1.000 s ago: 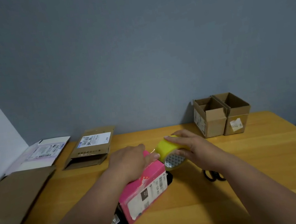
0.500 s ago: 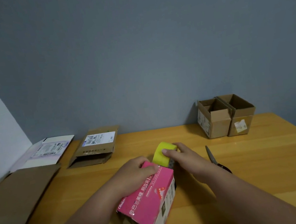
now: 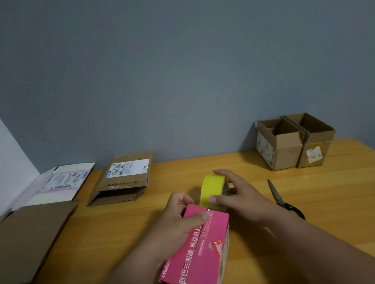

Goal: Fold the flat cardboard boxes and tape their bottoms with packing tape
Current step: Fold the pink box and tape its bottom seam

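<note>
A pink printed box (image 3: 200, 254) lies on its side on the wooden table (image 3: 333, 206), its open end toward me. My left hand (image 3: 178, 221) presses on the box's far top edge, thumb on the pink face. My right hand (image 3: 236, 197) grips a yellow roll of packing tape (image 3: 212, 190) just beyond the box's far end. Whether a strip of tape runs from the roll to the box is too blurred to tell.
Black-handled scissors (image 3: 282, 200) lie to the right of my right hand. Two folded brown boxes (image 3: 294, 142) stand open at the back right. Flat cardboard (image 3: 25, 239), a white-pink flat carton (image 3: 54, 185) and a flattened labelled box (image 3: 122, 179) lie at the left.
The pink box has been turned from tilted to lying with its long pink face up. The tape roll came down to the box's far end. The scissors are uncovered.
</note>
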